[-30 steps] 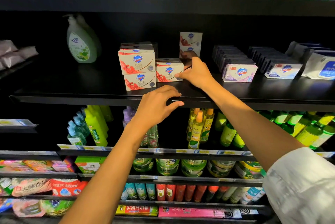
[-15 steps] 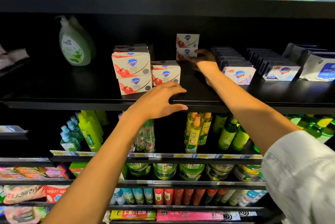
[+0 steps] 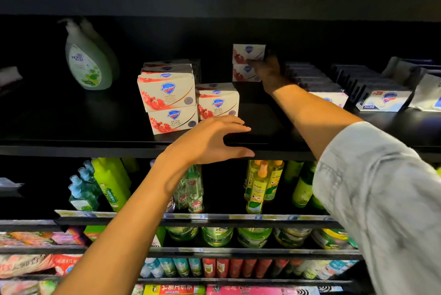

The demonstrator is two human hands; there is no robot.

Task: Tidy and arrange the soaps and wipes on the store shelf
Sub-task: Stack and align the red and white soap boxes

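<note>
Right hand: my right hand (image 3: 268, 72) is deep in the dark back of the black shelf (image 3: 71, 149), in the middle of the frame. Its fingers touch the small stack of two white and red soap boxes at the back (image 3: 248, 61). It is too dark to tell if it grips them.
Left hand: my left hand (image 3: 210, 141) floats at the front edge of the shelf, fingers spread and loose, holding nothing.
Front soaps: two big white and red soap boxes (image 3: 169, 101) sit stacked left of the middle. One smaller white and red box (image 3: 218, 102) stands just beside them on the right.
Other soaps: rows of white and blue soap boxes (image 3: 381, 100) lie on the right.
Wipes: a white wipes pack (image 3: 427, 94) is at the far right edge.
Bottle: a green pump soap bottle (image 3: 87, 60) stands at the upper left.
</note>
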